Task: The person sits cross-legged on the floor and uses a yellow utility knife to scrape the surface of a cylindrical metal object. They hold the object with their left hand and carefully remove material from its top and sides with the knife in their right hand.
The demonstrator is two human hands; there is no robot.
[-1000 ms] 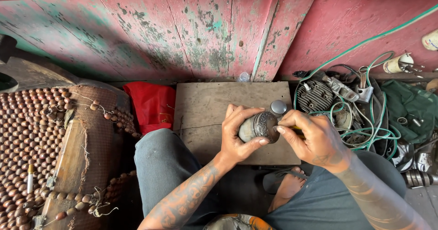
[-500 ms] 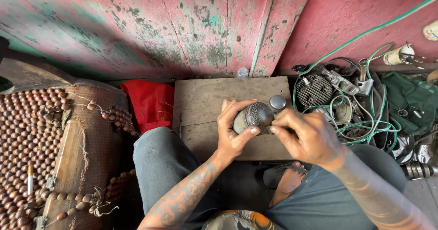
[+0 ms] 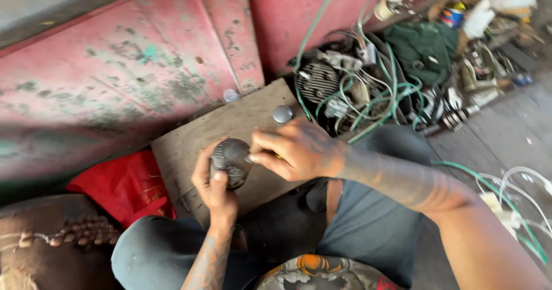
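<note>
My left hand grips a dark grey, ribbed round metal part from below and holds it over a brown wooden board. My right hand comes in from the right with its fingers closed against the side of the same part; whatever the fingertips pinch is too small to make out. A small round metal cap rests on the board just behind my hands.
A worn red painted wall rises behind the board. A red cloth lies to the left. A tangle of green wire and metal parts fills the right, with a finned engine piece and white cable.
The view has swung to the right and tilted, so the beaded seat cover has nearly left the frame. Both hands stay on the round part.
</note>
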